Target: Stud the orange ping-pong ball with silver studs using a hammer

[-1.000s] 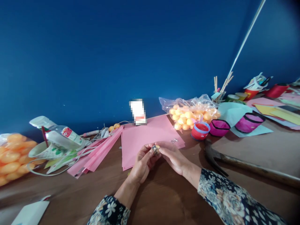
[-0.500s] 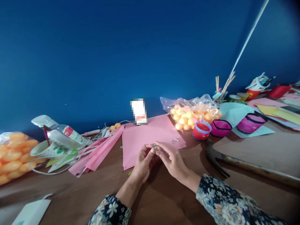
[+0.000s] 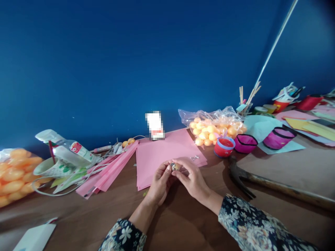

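Close together over the front edge of the pink paper sheets (image 3: 159, 153), my two hands hold one small shiny metal piece (image 3: 173, 167), too small for me to name its kind. My left hand (image 3: 160, 179) pinches it between thumb and fingers from the left. From the other side, my right hand (image 3: 193, 179) has its fingertips closed around it, hiding part of it. A few small silvery bits (image 3: 194, 158) lie on the paper just beyond my right hand.
A hammer (image 3: 277, 186) lies at the right. Behind it stand a red tub (image 3: 224, 148), two magenta fabric rings (image 3: 279, 138) and a bag of orange balls (image 3: 206, 130). At left are pink strips (image 3: 112, 170), a plastic bottle (image 3: 75, 151) and another bag of balls (image 3: 15, 172).
The fingers of my right hand have shifted slightly on the small metal piece, showing a little more of it. Both hands stay in nearly the same place.
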Demonstrator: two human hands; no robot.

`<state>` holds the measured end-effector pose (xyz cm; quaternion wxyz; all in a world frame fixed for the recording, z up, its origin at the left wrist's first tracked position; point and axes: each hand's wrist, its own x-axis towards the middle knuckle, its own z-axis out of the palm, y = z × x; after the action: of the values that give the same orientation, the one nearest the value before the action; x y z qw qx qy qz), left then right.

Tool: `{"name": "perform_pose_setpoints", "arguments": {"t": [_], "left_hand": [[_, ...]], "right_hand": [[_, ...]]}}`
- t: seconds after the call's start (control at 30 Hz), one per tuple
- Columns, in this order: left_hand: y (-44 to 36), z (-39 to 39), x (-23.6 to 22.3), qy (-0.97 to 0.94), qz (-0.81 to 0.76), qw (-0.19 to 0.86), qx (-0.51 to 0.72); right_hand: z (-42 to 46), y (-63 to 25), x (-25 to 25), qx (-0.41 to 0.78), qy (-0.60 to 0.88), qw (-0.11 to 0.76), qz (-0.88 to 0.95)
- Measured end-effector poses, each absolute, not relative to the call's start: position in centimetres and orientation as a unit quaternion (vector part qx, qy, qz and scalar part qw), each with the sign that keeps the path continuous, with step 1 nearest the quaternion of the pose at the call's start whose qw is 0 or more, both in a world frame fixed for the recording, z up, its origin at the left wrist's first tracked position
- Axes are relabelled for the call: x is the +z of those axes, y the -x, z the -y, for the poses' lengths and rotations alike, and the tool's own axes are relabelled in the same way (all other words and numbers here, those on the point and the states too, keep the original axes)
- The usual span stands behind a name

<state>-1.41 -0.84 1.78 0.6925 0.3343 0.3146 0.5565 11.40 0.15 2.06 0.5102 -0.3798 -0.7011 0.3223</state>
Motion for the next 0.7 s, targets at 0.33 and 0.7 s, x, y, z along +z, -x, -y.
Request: {"name": "perform_pose_setpoints", "arguments": {"t": [0.33,0.7], "left_hand": [[1.68,0.70,1.62,-0.337,-0.323,0.695,0.546],[1.77,0.53,1.77,-0.322,-0.311,0.696,0.562]], "right_hand": [[0.14,-11.19,2.12,0.299,0.375,0.508,0.716],[-0.25,-11.24,1.91,0.321,0.380,0.508,0.704]]}}
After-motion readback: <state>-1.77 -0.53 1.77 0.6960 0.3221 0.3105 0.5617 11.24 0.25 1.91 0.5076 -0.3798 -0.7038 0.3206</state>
